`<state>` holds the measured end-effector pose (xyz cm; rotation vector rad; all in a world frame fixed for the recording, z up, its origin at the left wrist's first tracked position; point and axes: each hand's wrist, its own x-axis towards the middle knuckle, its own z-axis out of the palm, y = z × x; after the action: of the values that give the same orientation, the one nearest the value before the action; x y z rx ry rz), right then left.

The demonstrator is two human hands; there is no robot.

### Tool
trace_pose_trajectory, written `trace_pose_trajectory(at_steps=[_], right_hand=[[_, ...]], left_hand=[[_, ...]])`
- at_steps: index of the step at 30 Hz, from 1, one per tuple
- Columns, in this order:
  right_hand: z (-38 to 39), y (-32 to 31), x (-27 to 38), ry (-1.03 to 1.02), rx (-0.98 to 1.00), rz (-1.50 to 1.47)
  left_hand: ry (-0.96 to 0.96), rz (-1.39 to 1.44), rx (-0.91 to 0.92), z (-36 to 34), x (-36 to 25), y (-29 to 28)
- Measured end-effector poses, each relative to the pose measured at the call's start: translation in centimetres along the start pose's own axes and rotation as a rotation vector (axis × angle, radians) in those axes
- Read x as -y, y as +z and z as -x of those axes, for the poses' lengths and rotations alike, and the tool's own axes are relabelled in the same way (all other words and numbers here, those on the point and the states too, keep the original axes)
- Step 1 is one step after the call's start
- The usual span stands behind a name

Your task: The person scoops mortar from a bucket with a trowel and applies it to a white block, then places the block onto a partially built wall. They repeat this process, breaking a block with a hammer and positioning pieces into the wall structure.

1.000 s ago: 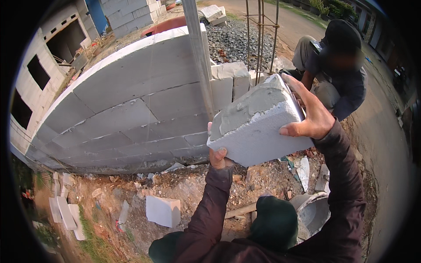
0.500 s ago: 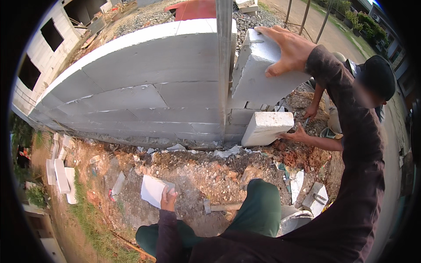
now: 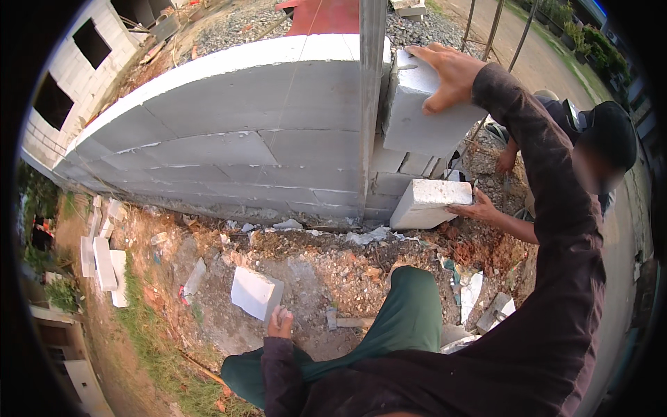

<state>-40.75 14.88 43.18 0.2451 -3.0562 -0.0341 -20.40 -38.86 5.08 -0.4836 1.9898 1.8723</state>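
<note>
My right hand is spread over the top of a large light-grey concrete block, its thumb on the near face and its fingers over the top. The block stands tilted at the wall's end, right of a metal post. My left hand, fingers curled and seemingly empty, is at the lower right corner of a smaller white block low over the dirt. Whether the hand still touches that corner is hard to see. A co-worker's hand touches another white block below the large one.
A grey block wall runs away to the left. A hammer lies by my green-trousered knee. White blocks are stacked at far left. The co-worker crouches at right. Thin poles stand behind.
My left hand has slipped off the smaller block toward me. My right hand stays on the large block, which has tilted a little. The co-worker leans slightly, and the view has shifted.
</note>
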Motion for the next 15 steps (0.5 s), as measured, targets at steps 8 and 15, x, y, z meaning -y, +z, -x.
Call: trace_pose_trajectory(at_steps=[8,15], right_hand=[[-0.2,0.0,0.4,0.012,0.007,0.038],[-0.3,-1.4,3.0,0.002,0.045,-0.026]], left_hand=[[0.863,-0.243,0.341,0.6,-22.1,12.9],[1.449,-0.341,0.645,0.1,-56.3,38.0]])
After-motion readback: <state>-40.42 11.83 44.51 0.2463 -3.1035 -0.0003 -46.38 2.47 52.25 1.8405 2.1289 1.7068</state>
